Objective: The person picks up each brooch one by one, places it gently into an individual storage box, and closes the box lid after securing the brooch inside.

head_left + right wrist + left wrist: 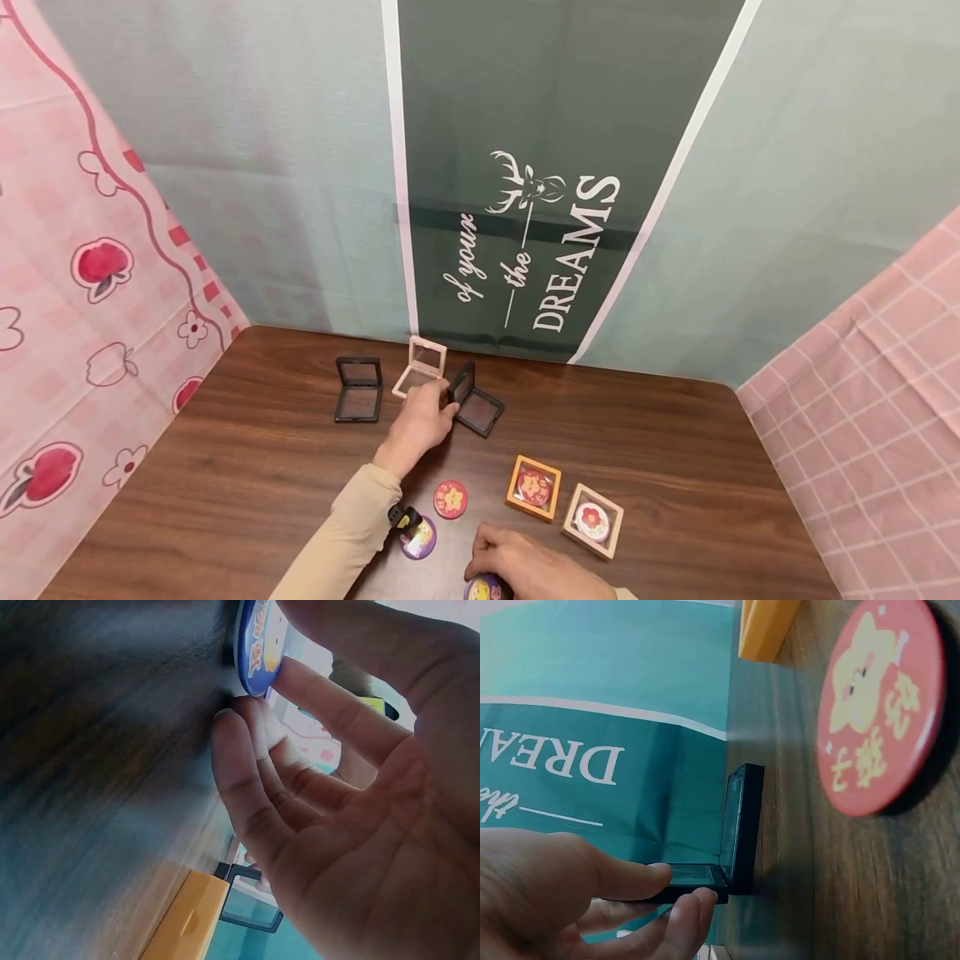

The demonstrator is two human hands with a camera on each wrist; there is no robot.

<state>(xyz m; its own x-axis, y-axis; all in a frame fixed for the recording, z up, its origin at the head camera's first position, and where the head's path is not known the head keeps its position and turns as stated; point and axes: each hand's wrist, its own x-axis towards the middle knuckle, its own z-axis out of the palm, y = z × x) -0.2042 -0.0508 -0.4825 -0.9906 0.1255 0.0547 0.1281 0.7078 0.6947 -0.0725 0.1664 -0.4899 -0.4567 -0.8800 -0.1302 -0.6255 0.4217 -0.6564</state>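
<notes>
At the back of the table my left hand (422, 423) pinches the raised lid of an unfolded black display case (481, 412). Thumb and fingertips press on both sides of that lid in the left wrist view, while the case's other half (744, 825) rests on the wood. Near the front edge, my right hand (534, 568) grips a round purple badge (262, 646) by its rim, thumb on one side and fingers on the other. Beneath the left forearm lie a red star badge (451, 499) and a second purple badge (420, 539), partly covered by the wrist strap.
Left of my left hand stand another unfolded black case (358, 390) and a pink one (422, 367). To the right lie an orange case (552, 505) holding a red badge and a beige case (609, 550) holding a flower badge. Fabric curtains (315, 208) border the table.
</notes>
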